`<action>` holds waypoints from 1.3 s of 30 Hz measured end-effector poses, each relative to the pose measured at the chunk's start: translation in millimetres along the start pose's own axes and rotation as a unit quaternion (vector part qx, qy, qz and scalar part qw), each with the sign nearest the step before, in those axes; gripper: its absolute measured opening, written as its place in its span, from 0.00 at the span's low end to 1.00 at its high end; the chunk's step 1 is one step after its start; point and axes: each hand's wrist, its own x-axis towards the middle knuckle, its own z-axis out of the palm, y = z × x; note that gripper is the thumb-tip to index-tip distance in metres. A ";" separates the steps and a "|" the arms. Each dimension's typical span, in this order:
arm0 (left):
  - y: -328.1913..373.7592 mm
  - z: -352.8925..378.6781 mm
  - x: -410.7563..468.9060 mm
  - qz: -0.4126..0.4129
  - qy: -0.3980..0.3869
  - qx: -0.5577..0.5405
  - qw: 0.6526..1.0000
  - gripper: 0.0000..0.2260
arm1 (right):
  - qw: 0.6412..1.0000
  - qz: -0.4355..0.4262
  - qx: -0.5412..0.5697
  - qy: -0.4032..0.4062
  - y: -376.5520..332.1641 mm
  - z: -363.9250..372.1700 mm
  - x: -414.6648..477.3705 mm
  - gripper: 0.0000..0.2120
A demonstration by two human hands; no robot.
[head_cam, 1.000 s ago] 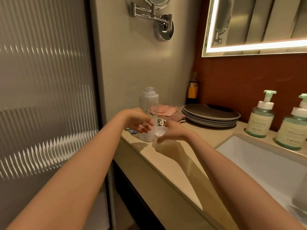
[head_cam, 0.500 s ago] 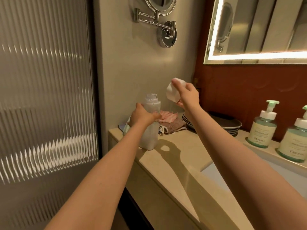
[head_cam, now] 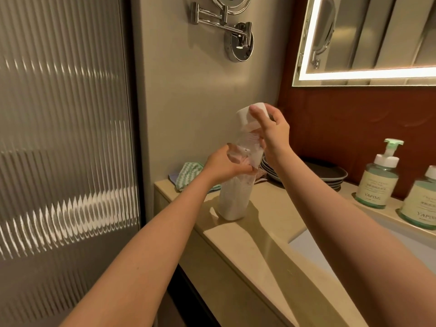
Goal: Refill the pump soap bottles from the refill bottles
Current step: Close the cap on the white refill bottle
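A clear refill bottle (head_cam: 233,199) with white liquid stands upright on the beige counter (head_cam: 266,234). My left hand (head_cam: 223,166) grips its upper body. Just above its neck, my right hand (head_cam: 271,131) holds the white cap (head_cam: 247,116) in its fingertips. Two green pump soap bottles stand at the right behind the sink: one (head_cam: 377,180) nearer the middle, the other (head_cam: 422,201) cut off by the frame's edge.
A stack of dark plates (head_cam: 330,173) sits behind the bottle against the red wall. Folded cloths (head_cam: 188,175) lie in the counter's back corner. The white sink (head_cam: 313,251) opens at the right. A ribbed glass panel (head_cam: 63,138) stands on the left.
My right hand picked the cap off the counter, lifted it, and now holds it right over the bottle's neck. My left hand moved up the bottle.
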 end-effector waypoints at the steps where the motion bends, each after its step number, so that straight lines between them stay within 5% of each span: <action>1: -0.4 1.7 0.4 -0.001 -0.001 -0.006 1.000 0.24 | 1.000 -0.004 -0.023 -0.014 2.1 -2.3 -2.4 0.21; 7: -2.5 6.2 3.8 -0.007 0.005 -0.061 0.998 0.24 | 0.994 0.018 -0.058 -0.089 4.3 -17.9 -1.8 0.10; 13: -3.2 9.7 4.0 -0.015 0.003 -0.064 0.998 0.26 | 0.965 0.009 -0.187 -0.186 -10.7 -24.0 5.6 0.12; 20: 2.0 14.8 4.8 -0.022 0.001 -0.064 0.998 0.28 | 0.859 -0.025 -0.445 -0.253 -43.6 -14.4 9.6 0.15; 26: 0.9 14.8 4.2 -0.024 -0.018 -0.067 0.997 0.34 | 0.771 0.068 -0.517 -0.366 -72.2 -9.0 12.8 0.24; 31: 0.9 18.4 5.7 -0.029 -0.025 -0.046 0.998 0.40 | 0.700 0.042 -0.595 -0.393 -84.6 1.2 14.8 0.26; 39: -0.7 21.4 10.3 -0.036 0.012 -0.052 0.998 0.32 | 0.713 0.007 -0.606 -0.352 -78.4 9.0 12.3 0.24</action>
